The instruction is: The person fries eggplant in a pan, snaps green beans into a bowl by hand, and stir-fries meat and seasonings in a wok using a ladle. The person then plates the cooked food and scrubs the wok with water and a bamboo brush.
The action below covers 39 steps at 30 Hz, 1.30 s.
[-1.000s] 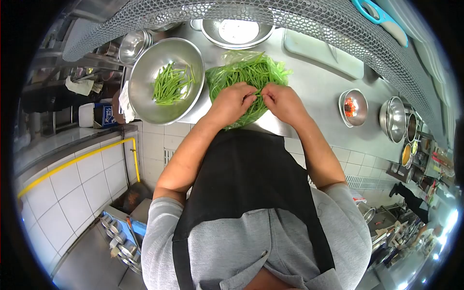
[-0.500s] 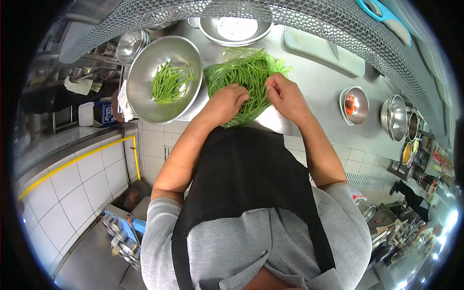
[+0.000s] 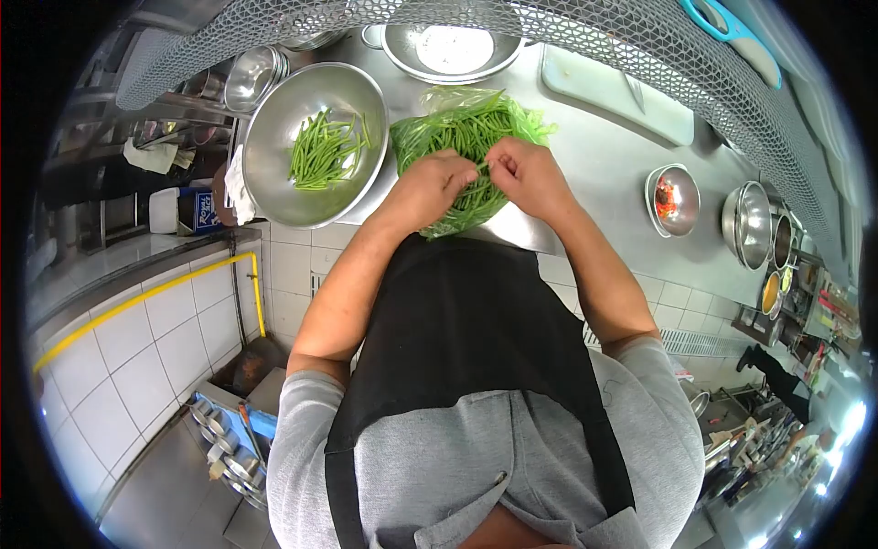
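A green plastic bag (image 3: 412,142) full of long green beans (image 3: 471,133) lies open on the steel counter in front of me. Over its near part, my left hand (image 3: 437,188) is closed in a pinch. My right hand (image 3: 521,174) pinches just beside it, fingertips close to those of the left. A thin green bean seems to run between the two pinches. To the left, a big steel bowl (image 3: 265,165) holds a loose pile of green beans (image 3: 325,154).
Behind the bag is a steel pan (image 3: 402,55). A white cutting board (image 3: 585,78) with a knife lies at the back right. Right on the counter (image 3: 599,183) are a small bowl (image 3: 690,206) of red pieces and stacked bowls (image 3: 752,224). Mesh hangs overhead.
My hands came apart over the bag half a second ago, and now their fingertips are close together again. The camera view has shifted slightly.
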Motion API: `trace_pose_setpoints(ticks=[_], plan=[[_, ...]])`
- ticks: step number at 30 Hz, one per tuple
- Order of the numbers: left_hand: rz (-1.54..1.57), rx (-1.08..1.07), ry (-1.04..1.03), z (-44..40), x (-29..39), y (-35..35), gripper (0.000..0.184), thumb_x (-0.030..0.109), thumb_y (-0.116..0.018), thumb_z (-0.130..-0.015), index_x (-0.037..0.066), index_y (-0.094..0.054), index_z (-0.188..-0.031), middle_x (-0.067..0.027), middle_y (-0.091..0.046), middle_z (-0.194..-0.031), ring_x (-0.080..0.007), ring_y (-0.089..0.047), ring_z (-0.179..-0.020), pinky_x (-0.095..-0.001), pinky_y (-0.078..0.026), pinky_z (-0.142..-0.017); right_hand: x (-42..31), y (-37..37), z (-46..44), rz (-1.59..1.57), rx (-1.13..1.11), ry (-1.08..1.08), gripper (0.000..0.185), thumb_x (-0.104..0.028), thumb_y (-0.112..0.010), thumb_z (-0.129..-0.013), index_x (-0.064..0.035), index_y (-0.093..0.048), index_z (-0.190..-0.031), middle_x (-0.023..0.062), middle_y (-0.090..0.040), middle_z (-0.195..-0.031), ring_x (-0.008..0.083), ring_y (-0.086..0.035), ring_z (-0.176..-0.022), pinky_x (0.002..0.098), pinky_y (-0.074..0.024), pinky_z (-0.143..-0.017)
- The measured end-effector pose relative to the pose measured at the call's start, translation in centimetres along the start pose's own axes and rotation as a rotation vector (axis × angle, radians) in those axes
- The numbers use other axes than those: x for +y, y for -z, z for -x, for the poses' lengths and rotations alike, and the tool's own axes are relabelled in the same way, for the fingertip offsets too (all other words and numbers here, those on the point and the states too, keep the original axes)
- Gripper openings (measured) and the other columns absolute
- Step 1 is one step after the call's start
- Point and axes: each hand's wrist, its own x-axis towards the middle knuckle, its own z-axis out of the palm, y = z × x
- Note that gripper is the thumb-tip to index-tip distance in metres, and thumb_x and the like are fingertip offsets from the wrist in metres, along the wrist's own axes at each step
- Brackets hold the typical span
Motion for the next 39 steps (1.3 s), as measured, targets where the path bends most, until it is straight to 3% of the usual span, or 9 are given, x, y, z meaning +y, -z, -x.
trace_pose_setpoints(ticks=[5, 7, 9, 11, 17, 23, 32, 36, 39], plan=[[0.453, 0.127, 0.308, -0.2, -1.2, -0.2, 0.019, 0.015, -0.063, -0.104, -0.002, -0.072, -0.101, -0.0075, -0.068, -0.093, -0.0172, -0.063, -0.079, -0.0324, -0.051, -0.074, 2.4, -0.4, -1.0, -0.393, 0.134, -0.226, 0.011, -0.006, -0.065, -0.093, -0.0035, -0.069, -0.103, 0.0047, -0.070, -0.083, 0.0138, -0.066, -0.073, 0.0311, -0.0541, -0.067], [0.760, 0.177, 0.375, 0.0, -2.2, -0.8, 0.018, 0.013, -0.062, -0.106, -0.001, -0.072, -0.100, -0.0036, -0.068, -0.095, -0.0106, -0.061, -0.081, -0.0287, -0.051, -0.074, 0.6, -0.8, -0.3, -0.206, 0.227, -0.015, 0.014, -0.006, -0.066, -0.094, -0.0030, -0.070, -0.108, 0.0048, -0.071, -0.085, 0.0110, -0.065, -0.075, 0.0293, -0.0540, -0.069], [0.917, 0.311, 0.362, -0.5, -2.2, -1.7, 0.016, 0.013, -0.063, -0.105, 0.000, -0.072, -0.101, -0.0039, -0.072, -0.100, -0.0104, -0.062, -0.082, -0.0263, -0.052, -0.078, -0.1, -1.0, 0.4, -0.182, 0.206, 0.026, 0.018, -0.006, -0.067, -0.095, -0.0026, -0.070, -0.112, 0.0056, -0.071, -0.088, 0.0101, -0.065, -0.076, 0.0284, -0.0543, -0.070], [0.997, 0.343, 0.384, -0.4, -1.7, -2.0, 0.015, 0.012, -0.064, -0.105, 0.000, -0.072, -0.101, -0.0049, -0.074, -0.100, -0.0103, -0.064, -0.082, -0.0256, -0.053, -0.080, 0.1, -1.8, 1.2, -0.334, 0.064, -0.111, 0.021, -0.007, -0.068, -0.095, -0.0023, -0.071, -0.115, 0.0071, -0.073, -0.093, 0.0112, -0.066, -0.076, 0.0284, -0.0548, -0.072], [0.579, 0.023, 0.414, -0.4, -0.6, 0.1, 0.014, 0.013, -0.066, -0.104, 0.002, -0.071, -0.099, -0.0042, -0.074, -0.103, -0.0091, -0.064, -0.094, -0.0273, -0.052, -0.087, -0.6, -1.9, 0.6, -0.209, 0.000, 0.053, 0.025, -0.010, -0.071, -0.094, -0.0015, -0.072, -0.118, 0.0099, -0.074, -0.101, 0.0136, -0.066, -0.076, 0.0296, -0.0551, -0.073], [0.955, 0.301, 0.442, -0.8, -1.4, -0.1, 0.015, 0.014, -0.063, -0.105, 0.001, -0.065, -0.113, -0.0113, -0.078, -0.111, -0.0127, -0.069, -0.095, -0.0279, -0.054, -0.087, 0.1, -2.4, 2.4, -0.284, -0.025, -0.143, 0.019, -0.011, -0.070, -0.094, 0.0005, -0.073, -0.109, 0.0081, -0.075, -0.093, 0.0144, -0.068, -0.074, 0.0314, -0.0553, -0.073], [0.966, 0.330, 0.364, -0.2, -0.8, 0.3, 0.009, 0.013, -0.058, -0.108, 0.005, -0.058, -0.112, -0.0165, -0.077, -0.115, -0.0157, -0.069, -0.100, -0.0326, -0.057, -0.090, 1.2, -2.4, 2.6, -0.286, -0.055, -0.216, 0.011, -0.009, -0.068, -0.097, 0.0001, -0.071, -0.102, 0.0015, -0.069, -0.083, 0.0081, -0.061, -0.071, 0.0263, -0.0506, -0.066], [1.032, 0.400, 0.337, -0.2, -0.8, 0.3, 0.010, 0.015, -0.056, -0.110, 0.006, -0.056, -0.113, -0.0184, -0.074, -0.121, -0.0160, -0.066, -0.108, -0.0364, -0.052, -0.101, 4.4, -2.4, 1.3, -0.630, 0.052, -0.361, 0.010, -0.007, -0.065, -0.099, -0.0012, -0.068, -0.107, 0.0000, -0.067, -0.084, 0.0082, -0.060, -0.070, 0.0247, -0.0493, -0.065], [1.186, 0.532, 0.331, -0.4, -1.5, 0.6, 0.010, 0.019, -0.055, -0.111, 0.009, -0.055, -0.111, -0.0186, -0.071, -0.128, -0.0169, -0.063, -0.114, -0.0388, -0.044, -0.109, 4.6, -1.6, 1.1, -0.671, 0.024, -0.319, 0.017, -0.006, -0.065, -0.098, -0.0024, -0.066, -0.115, 0.0016, -0.069, -0.089, 0.0099, -0.064, -0.075, 0.0256, -0.0527, -0.069]])
